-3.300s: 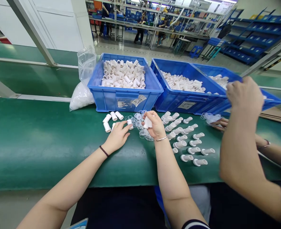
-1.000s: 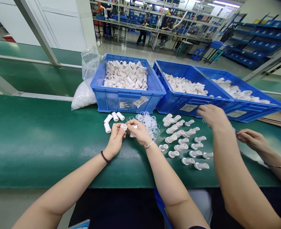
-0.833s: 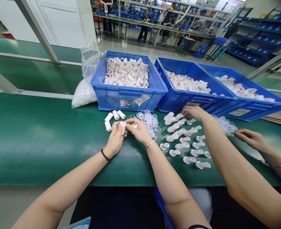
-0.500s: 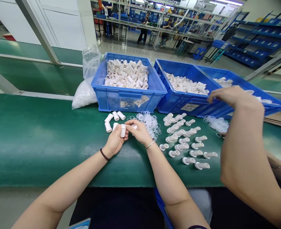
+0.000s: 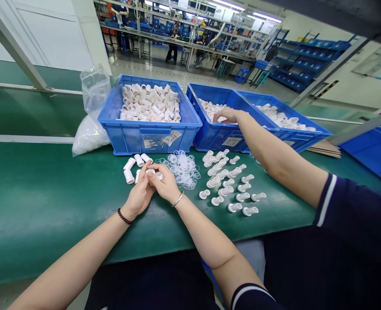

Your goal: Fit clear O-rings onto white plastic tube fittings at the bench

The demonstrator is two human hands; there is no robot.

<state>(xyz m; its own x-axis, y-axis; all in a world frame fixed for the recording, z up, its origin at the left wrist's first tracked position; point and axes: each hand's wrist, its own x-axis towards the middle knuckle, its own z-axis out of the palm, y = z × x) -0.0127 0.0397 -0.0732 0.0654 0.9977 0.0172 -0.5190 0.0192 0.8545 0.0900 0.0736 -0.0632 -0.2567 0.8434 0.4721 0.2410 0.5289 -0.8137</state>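
Head view showed your left hand (image 5: 138,193) wrapped around a white fitting (image 5: 150,172), with the fingertips of your right hand (image 5: 166,183) meeting it there. A second white fitting (image 5: 159,175) sat within the curled fingers of your right hand. The held fitting was smooth, plain white and tubular, with a round rim uppermost; your fingers hid most of its body.

Counts were as follows:
Loose white tubes (image 5: 128,176): five visible, beyond and to the left of your left hand, one partly covered by it.
Collared white tubes (image 5: 226,191): about twenty, to the right of your right hand, each wider at the base; overlap prevented an exact count.
Clear rings (image 5: 185,172): one heap, too tangled to count, just right of and beyond your right hand.
Blue bins (image 5: 125,140): three, beyond both hands, holding white parts.
Plastic bag (image 5: 91,133): one, beyond your left hand.
Co-worker's hand (image 5: 226,115): one, in the middle bin, beyond your right hand.
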